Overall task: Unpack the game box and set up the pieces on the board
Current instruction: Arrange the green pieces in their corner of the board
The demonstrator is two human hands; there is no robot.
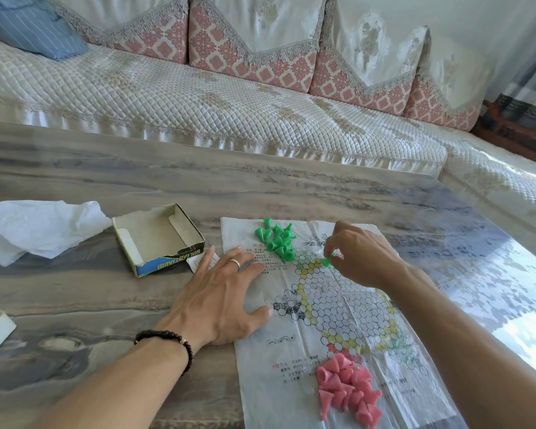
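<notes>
From the head camera, a thin printed paper board (338,305) lies spread flat on a grey marbled table (136,181), running from the middle of the scene toward the near right. Its hexagonal grid of circles sits between the two hands.

The left hand (220,298) lies palm down with its fingers straight and spread, pressing the left part of the board; the fingertips rest on the printed red text and the thumb touches the paper beside a dark corner of the grid. It holds nothing. A ring shows on one finger and a dark bead bracelet (174,345) circles the wrist.

The right hand (362,255) hovers over the far end of the grid, its fingers curled together and pinching a single green piece (330,261) just above the circles there.

A heap of green pieces (277,239) lies on the far left part of the board, just beyond the left fingertips and to the left of the right hand. A heap of pink pieces (347,388) lies on the near part of the board, between the two forearms.

The open game box (158,239) sits on the table left of the board, far of the left hand. Crumpled white plastic (34,230) lies further left. A quilted sofa (229,88) runs along the far side.
</notes>
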